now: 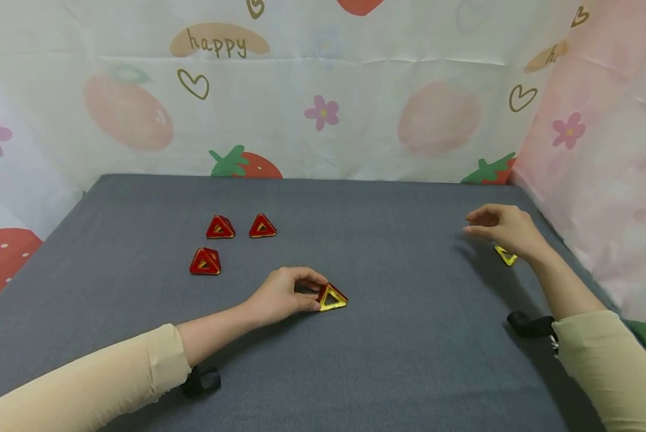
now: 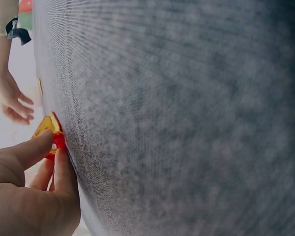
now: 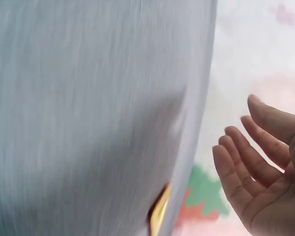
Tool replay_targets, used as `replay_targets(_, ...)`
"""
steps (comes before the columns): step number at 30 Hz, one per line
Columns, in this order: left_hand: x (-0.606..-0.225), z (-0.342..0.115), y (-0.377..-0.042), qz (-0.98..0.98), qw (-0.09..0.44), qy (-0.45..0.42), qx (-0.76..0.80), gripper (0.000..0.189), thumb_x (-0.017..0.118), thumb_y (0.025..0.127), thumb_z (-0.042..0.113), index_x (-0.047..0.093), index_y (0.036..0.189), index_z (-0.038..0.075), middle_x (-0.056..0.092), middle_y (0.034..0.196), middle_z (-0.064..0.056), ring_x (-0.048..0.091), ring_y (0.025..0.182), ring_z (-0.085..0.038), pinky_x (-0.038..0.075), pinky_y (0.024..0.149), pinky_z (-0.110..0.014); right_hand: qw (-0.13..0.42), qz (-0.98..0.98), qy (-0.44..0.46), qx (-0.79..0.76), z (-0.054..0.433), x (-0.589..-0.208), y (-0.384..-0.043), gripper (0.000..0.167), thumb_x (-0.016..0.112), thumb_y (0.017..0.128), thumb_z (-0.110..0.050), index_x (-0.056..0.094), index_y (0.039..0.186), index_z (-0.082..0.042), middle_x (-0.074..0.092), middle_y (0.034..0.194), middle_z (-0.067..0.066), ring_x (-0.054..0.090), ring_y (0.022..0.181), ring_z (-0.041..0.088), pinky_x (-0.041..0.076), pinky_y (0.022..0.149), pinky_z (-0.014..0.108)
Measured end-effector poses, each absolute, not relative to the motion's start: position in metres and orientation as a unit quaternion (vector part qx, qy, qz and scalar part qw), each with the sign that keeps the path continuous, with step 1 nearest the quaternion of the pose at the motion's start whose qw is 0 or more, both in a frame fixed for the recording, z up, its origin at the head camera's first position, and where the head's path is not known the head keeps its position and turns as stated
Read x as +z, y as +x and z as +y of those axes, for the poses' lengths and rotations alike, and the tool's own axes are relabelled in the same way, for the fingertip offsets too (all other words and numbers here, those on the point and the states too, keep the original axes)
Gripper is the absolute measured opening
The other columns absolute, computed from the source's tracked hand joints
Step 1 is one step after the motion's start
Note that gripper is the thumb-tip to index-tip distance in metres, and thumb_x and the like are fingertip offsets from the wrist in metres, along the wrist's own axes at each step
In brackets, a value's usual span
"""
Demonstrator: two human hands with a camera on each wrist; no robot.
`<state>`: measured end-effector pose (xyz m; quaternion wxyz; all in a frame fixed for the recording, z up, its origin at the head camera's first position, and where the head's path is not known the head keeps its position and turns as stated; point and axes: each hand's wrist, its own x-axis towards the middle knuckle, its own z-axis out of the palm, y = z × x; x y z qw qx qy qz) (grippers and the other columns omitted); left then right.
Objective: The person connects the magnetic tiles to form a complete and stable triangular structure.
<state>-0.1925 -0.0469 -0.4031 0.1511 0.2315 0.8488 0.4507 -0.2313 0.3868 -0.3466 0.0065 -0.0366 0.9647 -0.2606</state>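
My left hand (image 1: 284, 295) pinches a small pyramid of triangular tiles (image 1: 333, 299) between thumb and fingers, low at the middle of the table. A shiny yellow face with an open centre is toward me, and red shows on the other sides. In the left wrist view the thumb and fingertips cover part of the red and yellow pyramid (image 2: 54, 129). Off to the right, my right hand (image 1: 508, 230) hovers over the cloth with loosely bent fingers and holds nothing. Just below it lies a yellow-edged triangular tile (image 1: 506, 256), partly hidden by the hand.
Three red pyramids stand at the left: one at the back (image 1: 221, 227), another beside it (image 1: 262, 225) and a third nearer me (image 1: 205, 261). A grey cloth (image 1: 398, 360) covers the table. Printed curtains (image 1: 366, 72) hang behind and at the sides.
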Motion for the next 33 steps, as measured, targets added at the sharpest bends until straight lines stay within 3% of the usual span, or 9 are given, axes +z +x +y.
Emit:
replay_targets(4,-0.404,-0.047,-0.193,0.849,0.152,0.232,0.451,0.036,0.078,0.084,0.011,0.069,0.119,0.011,0.072,0.113,-0.009,0.068,0.105,-0.020,0.056,0.084,-0.029,0.036,0.964,-0.012,-0.265,0.416,-0.349,-0.232,0.061,0.063,0.094,-0.049,0.057,0.135,-0.004,0.062,0.131,0.025,0.064,0.084,-0.004,0.056,0.074,0.024)
replay_targets(12,-0.404,-0.047,-0.192,0.846,0.153,0.232,0.454,0.036,0.077,0.084,0.010,0.069,0.119,0.011,0.072,0.114,-0.009,0.068,0.106,-0.020,0.056,0.085,-0.028,0.100,0.954,-0.010,-0.281,0.460,-0.360,-0.232,0.064,0.061,0.097,-0.042,0.048,0.139,0.004,0.053,0.138,0.034,0.056,0.087,-0.014,0.056,0.078,0.020)
replay_targets(21,-0.403,-0.047,-0.192,0.845,0.154,0.231,0.457,0.036,0.078,0.084,0.010,0.069,0.119,0.010,0.072,0.115,-0.010,0.068,0.107,-0.021,0.056,0.085,-0.027,0.142,0.955,-0.012,-0.260,0.474,-0.364,-0.229,0.060,0.067,0.094,-0.037,0.053,0.133,0.005,0.058,0.130,0.025,0.052,0.088,-0.012,0.052,0.076,0.017)
replay_targets(28,-0.404,-0.047,-0.192,0.847,0.154,0.230,0.454,0.037,0.078,0.084,0.011,0.069,0.120,0.011,0.072,0.115,-0.010,0.067,0.107,-0.020,0.056,0.084,-0.028,0.137,0.960,0.000,-0.244,0.474,-0.366,-0.227,0.058,0.074,0.088,-0.038,0.058,0.125,0.003,0.064,0.106,0.002,0.050,0.083,-0.004,0.045,0.072,0.018)
replay_targets(33,-0.403,-0.047,-0.192,0.849,0.152,0.229,0.451,0.037,0.078,0.084,0.011,0.069,0.120,0.011,0.072,0.115,-0.009,0.067,0.107,-0.020,0.056,0.085,-0.029,0.141,0.958,-0.002,-0.251,0.472,-0.366,-0.225,0.054,0.076,0.087,-0.035,0.059,0.121,0.003,0.063,0.100,-0.002,0.049,0.081,-0.002,0.042,0.071,0.019)
